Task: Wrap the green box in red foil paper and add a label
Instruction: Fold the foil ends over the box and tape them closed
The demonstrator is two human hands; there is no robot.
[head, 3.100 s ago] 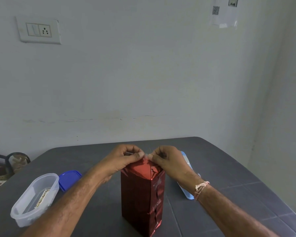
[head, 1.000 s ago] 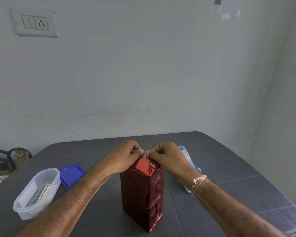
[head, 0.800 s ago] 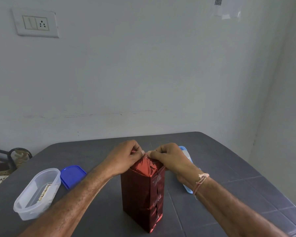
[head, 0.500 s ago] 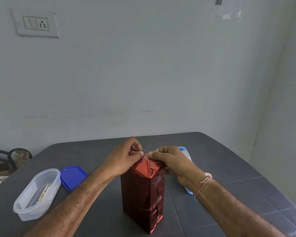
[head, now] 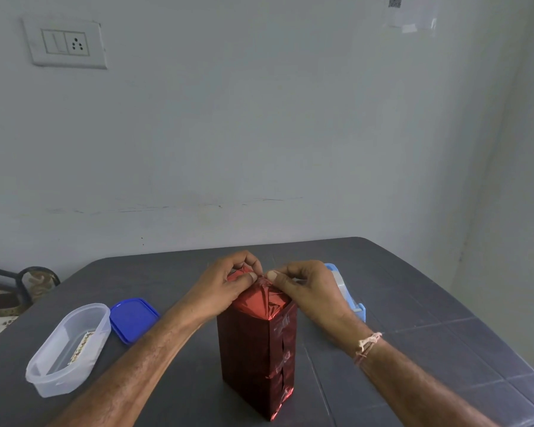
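A tall box wrapped in shiny red foil paper (head: 256,355) stands upright on the dark grey table (head: 413,334), clear tape strips running down its front right edge. No green shows through the foil. My left hand (head: 225,285) and my right hand (head: 305,288) meet at the top of the box, each pinching the gathered foil folds at the peak between thumb and fingers. A thread band circles my right wrist. A small printed label (head: 80,349) lies inside the clear tub on the left.
A clear plastic tub (head: 67,349) sits at the left with its blue lid (head: 133,318) beside it. A light blue tape dispenser (head: 346,291) stands behind my right hand. A chair (head: 19,288) shows past the table's left edge. The wall is close behind.
Both hands stay on the top folds; the fingers have shifted slightly, pressing the foil peak flatter. The box has not moved.
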